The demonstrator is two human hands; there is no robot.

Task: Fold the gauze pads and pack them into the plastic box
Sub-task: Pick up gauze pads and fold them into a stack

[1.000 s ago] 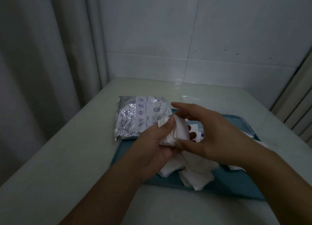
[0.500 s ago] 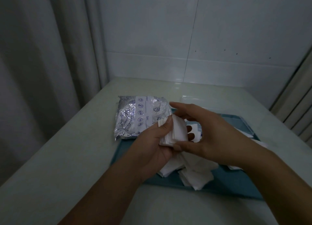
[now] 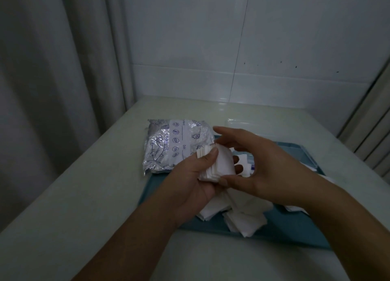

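Note:
My left hand grips a stack of white gauze pads above the blue tray, thumb pressed on the stack's top. My right hand cups the stack from the right; its thumb touches the lower edge and its fingers arch over the top. More loose gauze pads lie in a heap on the tray under my hands. The clear plastic box lies on the table behind my right hand, mostly hidden.
A silver foil pouch with blue print lies half on the tray's far left corner. The pale table meets a tiled wall at the back. A grey curtain hangs at the left.
My right hand's thumb has slid along the stack's lower edge and its fingers have lifted slightly over the top. My left hand keeps the same grip on the stack.

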